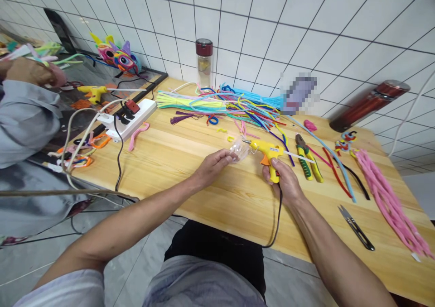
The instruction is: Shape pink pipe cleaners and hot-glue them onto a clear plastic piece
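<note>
My right hand (283,180) is wrapped round the handle of a yellow hot glue gun (267,151), whose nozzle points left. A white glue stick (299,156) juts from the back of the gun, and a black cord hangs from its handle. Between the fingertips of my left hand (215,164) is a small clear plastic piece (239,149), close to the nozzle. Whether nozzle and plastic touch, I cannot tell. Just behind them lie a small yellow pipe cleaner curl (230,139) and a pink pipe cleaner (242,128).
Colourful pipe cleaners (217,103) lie along the back. To the right are pliers (308,157), thread snips (356,227), a pink bundle (390,203) and a red flask (370,105). A power strip (136,119) and a glass bottle (204,64) stand left. Another person's sleeve (27,121) is at far left.
</note>
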The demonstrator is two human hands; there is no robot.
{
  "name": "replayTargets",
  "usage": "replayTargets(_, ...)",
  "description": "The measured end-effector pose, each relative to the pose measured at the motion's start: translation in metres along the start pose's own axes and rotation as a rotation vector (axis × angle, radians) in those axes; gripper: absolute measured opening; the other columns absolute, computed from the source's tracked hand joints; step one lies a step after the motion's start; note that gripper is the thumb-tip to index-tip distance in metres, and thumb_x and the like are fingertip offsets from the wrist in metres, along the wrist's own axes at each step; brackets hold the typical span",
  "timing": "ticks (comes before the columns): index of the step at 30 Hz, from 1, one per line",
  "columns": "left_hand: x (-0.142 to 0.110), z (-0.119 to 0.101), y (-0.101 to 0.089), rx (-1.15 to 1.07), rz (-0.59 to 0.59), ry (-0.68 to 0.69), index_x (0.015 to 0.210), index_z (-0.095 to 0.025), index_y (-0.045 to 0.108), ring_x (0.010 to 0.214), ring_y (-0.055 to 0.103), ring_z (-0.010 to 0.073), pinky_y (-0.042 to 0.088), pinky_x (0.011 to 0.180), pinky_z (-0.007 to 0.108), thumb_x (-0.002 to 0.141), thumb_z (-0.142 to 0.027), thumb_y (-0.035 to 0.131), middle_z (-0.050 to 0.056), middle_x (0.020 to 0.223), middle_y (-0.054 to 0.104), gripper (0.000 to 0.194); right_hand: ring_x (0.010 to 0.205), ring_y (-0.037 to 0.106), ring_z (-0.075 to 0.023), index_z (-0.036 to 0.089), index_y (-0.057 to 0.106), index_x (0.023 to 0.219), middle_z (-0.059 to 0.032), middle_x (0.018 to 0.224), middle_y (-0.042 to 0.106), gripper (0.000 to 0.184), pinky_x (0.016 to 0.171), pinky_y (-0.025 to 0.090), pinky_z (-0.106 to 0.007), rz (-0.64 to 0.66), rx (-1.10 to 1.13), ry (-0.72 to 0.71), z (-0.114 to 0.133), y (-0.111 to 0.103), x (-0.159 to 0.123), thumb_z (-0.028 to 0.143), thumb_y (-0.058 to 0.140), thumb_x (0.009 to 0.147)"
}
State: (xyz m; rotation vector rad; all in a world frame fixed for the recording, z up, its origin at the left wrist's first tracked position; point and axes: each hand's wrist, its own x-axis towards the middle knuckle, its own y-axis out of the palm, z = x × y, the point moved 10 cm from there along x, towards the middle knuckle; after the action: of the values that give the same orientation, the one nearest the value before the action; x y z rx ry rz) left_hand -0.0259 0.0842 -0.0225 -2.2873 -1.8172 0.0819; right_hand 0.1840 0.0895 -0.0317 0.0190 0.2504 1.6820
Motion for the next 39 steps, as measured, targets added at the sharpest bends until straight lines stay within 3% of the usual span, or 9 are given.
replayTargets(24,0.0014,0.0003,0.0004,0.000,-0.003,0.002,0.106,-0.018,0.072,0.112,0.067,0.0232,0.048,0.103,0.034,0.096,-0.041,0.053,0.006,0.114,0.077,0.031,0.051,0.042,-0.0129,0.020,0.063,0.069,0.0005,0.052,0.054,0.042,0.052,0.031,-0.029,0.055,-0.096,-0.018,-0.0046,0.0019,-0.0026,0.058,0.076,0.080)
replayTargets(30,-0.0015,-0.0010,0.0042,0.004,0.036,-0.039,0.109,-0.019,0.070,0.112,0.067,0.0238,0.049,0.103,0.036,0.096,-0.042,0.052,0.006,0.114,0.076,0.032,0.048,0.039,-0.0112,0.021,0.059,0.072,0.0021,0.052,0.053,0.041,0.047,0.026,-0.027,-0.006,-0.012,-0.008,-0.0030,-0.0025,-0.0014,0.058,0.077,0.080)
replayTargets(39,-0.0011,0.0006,0.0060,0.003,0.055,-0.021,0.111,-0.017,0.070,0.113,0.066,0.0238,0.048,0.103,0.036,0.096,-0.039,0.051,0.007,0.114,0.075,0.033,0.048,0.039,-0.0108,0.020,0.062,0.073,0.0016,0.053,0.054,0.043,0.045,0.025,-0.026,-0.013,-0.062,0.019,-0.0054,-0.0016,-0.0013,0.059,0.079,0.076)
